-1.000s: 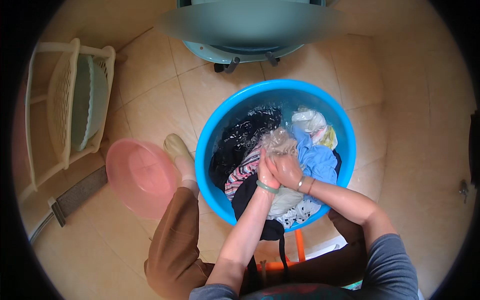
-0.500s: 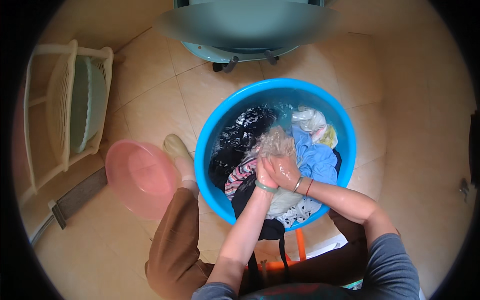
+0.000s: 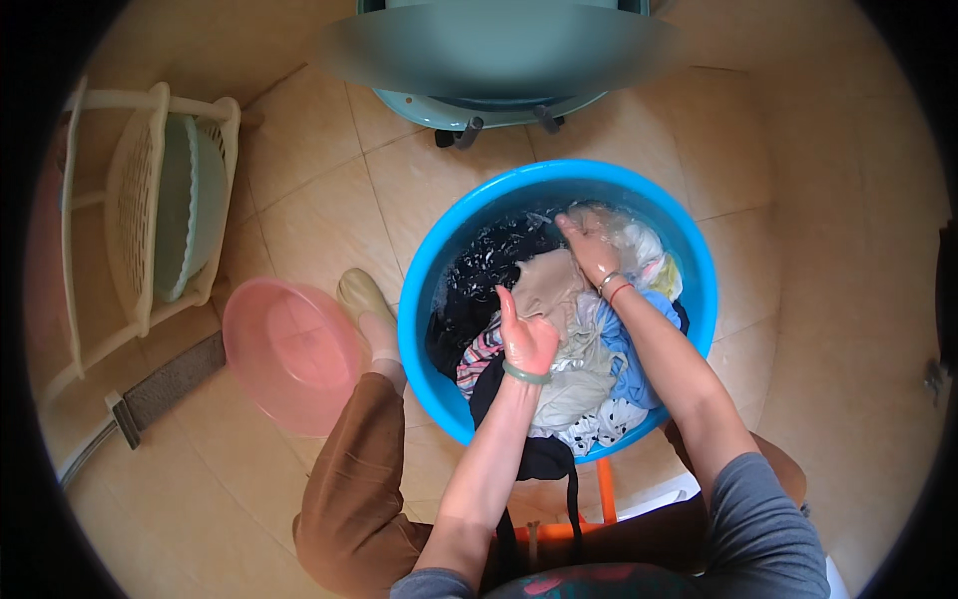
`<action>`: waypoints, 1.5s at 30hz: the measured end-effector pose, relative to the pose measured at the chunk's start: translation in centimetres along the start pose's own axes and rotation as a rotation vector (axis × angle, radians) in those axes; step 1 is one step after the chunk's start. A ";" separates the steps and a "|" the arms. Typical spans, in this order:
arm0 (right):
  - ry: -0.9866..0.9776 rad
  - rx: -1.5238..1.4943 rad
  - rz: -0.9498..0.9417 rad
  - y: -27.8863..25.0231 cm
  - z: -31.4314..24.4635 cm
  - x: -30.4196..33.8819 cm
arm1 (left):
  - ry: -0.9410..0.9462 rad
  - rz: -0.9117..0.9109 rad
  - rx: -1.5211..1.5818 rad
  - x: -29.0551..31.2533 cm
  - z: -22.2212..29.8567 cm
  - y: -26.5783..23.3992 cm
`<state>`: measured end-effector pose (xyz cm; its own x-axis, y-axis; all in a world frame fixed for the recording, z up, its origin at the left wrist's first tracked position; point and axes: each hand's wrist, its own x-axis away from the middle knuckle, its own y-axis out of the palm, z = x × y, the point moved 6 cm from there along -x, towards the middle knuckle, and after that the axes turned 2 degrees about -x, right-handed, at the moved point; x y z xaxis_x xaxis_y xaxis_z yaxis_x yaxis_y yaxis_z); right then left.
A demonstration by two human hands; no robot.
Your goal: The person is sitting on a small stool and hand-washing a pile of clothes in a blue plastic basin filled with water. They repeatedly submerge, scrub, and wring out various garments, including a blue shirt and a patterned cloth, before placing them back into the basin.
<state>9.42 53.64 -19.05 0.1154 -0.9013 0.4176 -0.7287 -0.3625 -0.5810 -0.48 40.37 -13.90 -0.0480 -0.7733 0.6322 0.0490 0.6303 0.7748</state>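
Note:
My left hand [image 3: 531,342], wearing a green bangle, is above the wet laundry in a blue tub [image 3: 407,319]. Its thumb stands apart from the palm and nothing shows in its grasp. My right hand [image 3: 591,250] reaches farther into the tub, fingers spread and their tips blurred in the water. A beige cloth [image 3: 547,288] lies between the hands. Around them are black cloth [image 3: 464,290], a striped piece [image 3: 479,357], light grey cloth [image 3: 574,394], a blue garment [image 3: 629,374], a white piece [image 3: 639,243] and a black-spotted white piece [image 3: 607,424].
A pink basin [image 3: 299,349] rests on the tiles beside my foot [image 3: 367,299]. At the left, a cream rack [image 3: 155,210] holds basins, with a long-handled brush [image 3: 170,384] below it. A pale green wheeled object [image 3: 424,108] stands beyond the tub. Black straps [image 3: 574,499] hang over its near rim.
My hands, pressed together over the beige cloth before, have parted. The right went forward into the water; the left stayed near and opened. The beige cloth now lies loose.

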 end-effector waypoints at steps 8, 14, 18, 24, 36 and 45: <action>-0.418 -0.100 -0.128 -1.4 -8.8 15.1 | -0.196 0.005 -0.043 -0.8 -0.9 -3.0; -0.581 0.102 -0.184 2.3 -8.2 14.4 | -0.177 -0.043 0.069 0.3 -1.3 -4.5; -0.312 0.334 -0.165 4.2 -7.0 7.0 | -0.173 0.090 0.005 -0.6 -1.9 -5.3; -0.351 0.209 -0.236 5.9 -6.8 10.7 | -0.284 -0.224 0.248 -0.8 -0.6 -6.5; -0.183 0.415 -0.157 3.8 -5.0 5.8 | -0.204 0.122 0.035 -0.5 -2.7 -3.2; -0.514 0.035 -0.388 2.8 -11.2 17.7 | -0.421 -0.409 0.375 -0.7 -1.0 -3.6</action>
<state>1.88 39.31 -5.44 0.6811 -0.6986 0.2190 -0.5474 -0.6846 -0.4813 0.32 38.54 -17.16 -0.3759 -0.9092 0.1791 -0.3996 0.3335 0.8539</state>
